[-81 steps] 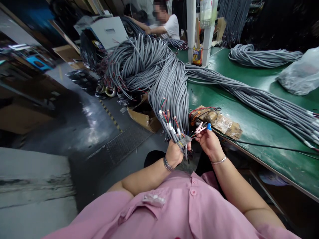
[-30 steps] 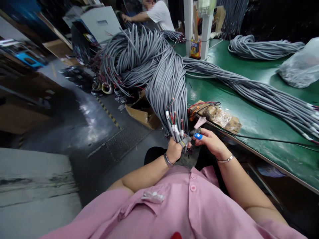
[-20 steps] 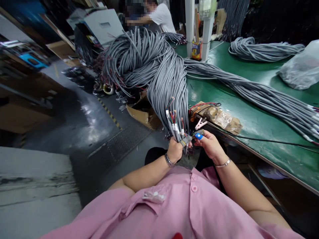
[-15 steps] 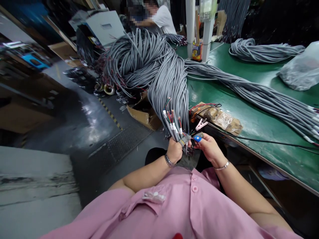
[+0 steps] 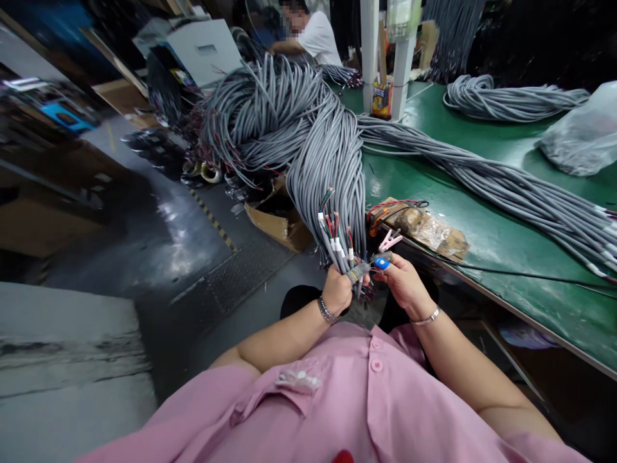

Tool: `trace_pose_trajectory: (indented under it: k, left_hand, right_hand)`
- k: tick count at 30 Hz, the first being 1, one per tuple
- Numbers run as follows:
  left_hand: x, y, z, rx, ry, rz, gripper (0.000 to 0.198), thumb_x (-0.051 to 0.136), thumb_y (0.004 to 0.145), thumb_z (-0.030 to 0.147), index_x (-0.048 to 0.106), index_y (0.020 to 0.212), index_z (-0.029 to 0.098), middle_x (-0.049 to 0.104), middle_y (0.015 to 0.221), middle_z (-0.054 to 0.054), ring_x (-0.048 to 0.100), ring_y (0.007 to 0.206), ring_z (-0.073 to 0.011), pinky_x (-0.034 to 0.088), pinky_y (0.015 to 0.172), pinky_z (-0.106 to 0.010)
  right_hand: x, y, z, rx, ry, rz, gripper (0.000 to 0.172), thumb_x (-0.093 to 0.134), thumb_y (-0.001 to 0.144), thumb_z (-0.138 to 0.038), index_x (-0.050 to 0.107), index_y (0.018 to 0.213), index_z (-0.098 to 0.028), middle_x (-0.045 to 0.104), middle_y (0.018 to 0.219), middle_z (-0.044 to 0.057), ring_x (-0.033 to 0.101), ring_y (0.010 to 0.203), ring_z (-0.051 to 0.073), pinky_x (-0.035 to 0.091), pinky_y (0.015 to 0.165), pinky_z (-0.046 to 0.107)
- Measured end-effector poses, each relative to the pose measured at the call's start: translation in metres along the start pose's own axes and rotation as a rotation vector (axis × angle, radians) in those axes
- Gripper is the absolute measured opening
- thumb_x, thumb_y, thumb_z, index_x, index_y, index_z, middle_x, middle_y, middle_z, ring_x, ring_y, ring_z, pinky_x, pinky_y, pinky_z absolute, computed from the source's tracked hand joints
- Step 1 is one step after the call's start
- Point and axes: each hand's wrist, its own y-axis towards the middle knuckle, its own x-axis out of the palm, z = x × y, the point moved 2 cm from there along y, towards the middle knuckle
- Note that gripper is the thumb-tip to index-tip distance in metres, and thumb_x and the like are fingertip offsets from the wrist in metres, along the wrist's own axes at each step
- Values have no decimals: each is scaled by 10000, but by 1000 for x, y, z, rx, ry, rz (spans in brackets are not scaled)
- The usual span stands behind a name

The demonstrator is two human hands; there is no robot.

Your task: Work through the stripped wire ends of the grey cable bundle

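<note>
My left hand (image 5: 338, 292) is closed around several grey cable ends (image 5: 337, 247) whose red, green and white wire tips stick up; a taped finger guard sits on its forefinger. My right hand (image 5: 403, 283), with a blue cap on one fingertip, pinches thin coloured wires right beside the left hand's forefinger. A pale pink clip (image 5: 389, 240) hangs just above my right hand, at the table edge. The cable ends belong to a thick grey bundle (image 5: 332, 154) that drapes off the green table (image 5: 501, 238).
A taped brown block with red and black leads (image 5: 424, 226) lies on the table edge. More grey cable coils (image 5: 506, 106) and a clear plastic bag (image 5: 581, 138) lie at the back right. Another person in a white shirt (image 5: 313, 38) works far off. A cardboard box (image 5: 279, 225) sits on the floor.
My right hand drew in toward the left hand and now pinches wires at the cable ends; the pink clip has left its fingers and hangs by the table edge.
</note>
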Motion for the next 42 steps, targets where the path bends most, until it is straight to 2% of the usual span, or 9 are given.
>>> trace_pose_trajectory:
  k: [5,8,10,14,17,20,27,36,42]
  left_hand:
    - [-2,1,-1,6,-46,-68,262,761,677,341,602,646,136,597,542,-9,547,484,-114,450,522,-254]
    - [-3,2,-3,-27,-48,-141,271,782,652,332,601,669,131,608,543,-13,541,461,-112,436,499,-250]
    - [-5,3,-3,-34,-57,-145,271,787,643,326,603,682,130,612,539,-13,542,453,-114,431,489,-248]
    - [-3,4,1,-32,-94,-84,271,783,639,333,600,664,134,603,537,-7,540,457,-107,433,479,-241]
    - [3,5,5,-38,-131,-43,270,780,630,343,608,673,139,598,542,1,541,466,-103,443,479,-238]
    - [11,7,7,-44,-163,-19,253,779,633,329,611,684,148,596,544,11,545,475,-102,444,475,-233]
    - [23,12,5,-4,-162,5,225,761,674,316,608,688,152,612,548,3,557,492,-111,449,502,-243]
    - [23,13,-1,14,-115,37,261,771,662,352,603,669,152,597,541,6,551,495,-109,453,513,-247]
    - [20,10,0,11,-123,20,242,770,658,327,603,678,153,605,546,6,554,494,-111,452,513,-247]
  right_hand:
    - [10,4,8,106,167,-166,287,736,745,-381,559,630,-186,551,564,-29,599,571,148,478,636,307]
    - [12,6,9,128,172,-184,285,743,742,-379,554,645,-189,552,549,-30,604,522,151,471,584,299]
    - [11,7,9,117,169,-183,263,745,745,-365,565,667,-191,550,557,-35,601,522,145,471,577,293]
    - [-2,11,10,109,271,-68,200,727,763,-379,628,772,-206,599,656,-30,568,577,109,501,631,272]
    - [-13,16,7,103,337,6,319,654,785,-541,658,857,-230,655,784,-6,567,625,107,523,666,269]
    - [-17,23,0,57,286,22,433,615,769,-651,662,865,-232,669,834,10,563,630,109,522,651,263]
    - [-8,35,-9,-20,278,22,416,687,733,-616,644,798,-206,614,703,-12,512,600,107,496,616,251]
    - [-2,39,-6,-122,268,106,395,698,729,-592,604,702,-209,609,678,7,515,602,134,464,609,286]
    - [-5,35,-2,-23,345,73,450,612,754,-679,626,815,-234,635,753,-1,548,644,133,483,630,272]
